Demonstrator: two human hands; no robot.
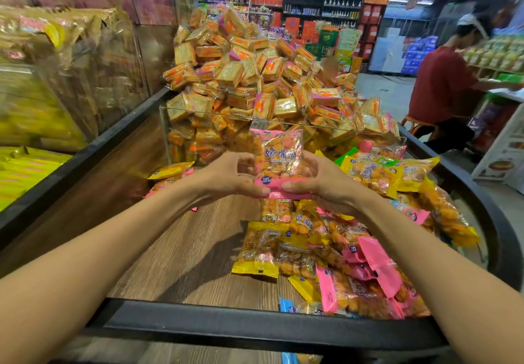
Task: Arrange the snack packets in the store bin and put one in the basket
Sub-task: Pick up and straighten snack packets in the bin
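Head view shows the pink-edged snack packet (276, 159) upright between my two hands, raised above the wood-grain floor of the store bin (184, 250). My left hand (226, 178) pinches its lower left edge, thumb on the pink bottom seal and fingers curled behind. My right hand (320, 181) grips the lower right corner the same way, thumb pressed on the seal.

Below the held packet and to its right, a loose heap of yellow and pink snack packets (340, 244) lies against the bin's right side, some overlapping. Left of the held packet, one yellow packet (170, 171) lies on the bin floor beside a clear divider (167, 134). Behind the held packet, past that divider, a tall mound of orange cracker packs (249, 74) rises. Far right of the held packet, a person in a red shirt (442, 86) sits at a shelf.
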